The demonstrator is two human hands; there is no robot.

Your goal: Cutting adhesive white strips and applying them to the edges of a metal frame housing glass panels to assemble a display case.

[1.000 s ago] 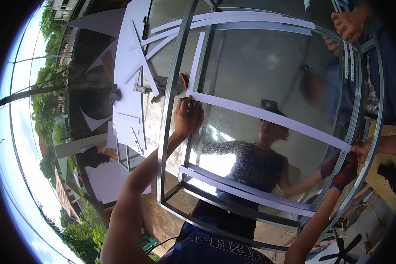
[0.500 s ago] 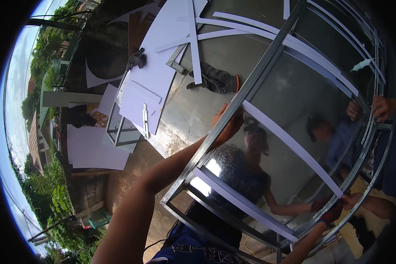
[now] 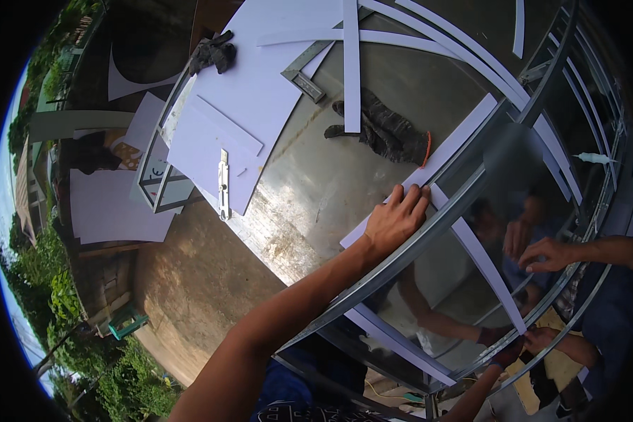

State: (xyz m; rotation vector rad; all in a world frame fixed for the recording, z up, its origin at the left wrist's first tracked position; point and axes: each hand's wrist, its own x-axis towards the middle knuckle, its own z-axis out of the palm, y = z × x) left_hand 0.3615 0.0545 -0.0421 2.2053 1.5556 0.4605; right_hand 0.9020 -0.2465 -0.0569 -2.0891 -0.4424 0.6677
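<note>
"Hands?"
"Left hand, bare, fingers at the upper end of one white cross strip; pinch or rest, cannot tell. Right hand, gloved, near its lower end; grip obscured. One co-worker's hand there too."
"Strip's position?"
"Across one metal frame."
"Nearby?"
"One cutter, one square, two dark gloves."

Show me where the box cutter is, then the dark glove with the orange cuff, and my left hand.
Box cutter [image 3: 224,184]: head view, middle of its body.
Dark glove [image 3: 392,135]: head view, between its fingers and cuff.
Left hand [image 3: 397,218]: head view, back of the hand.
</note>
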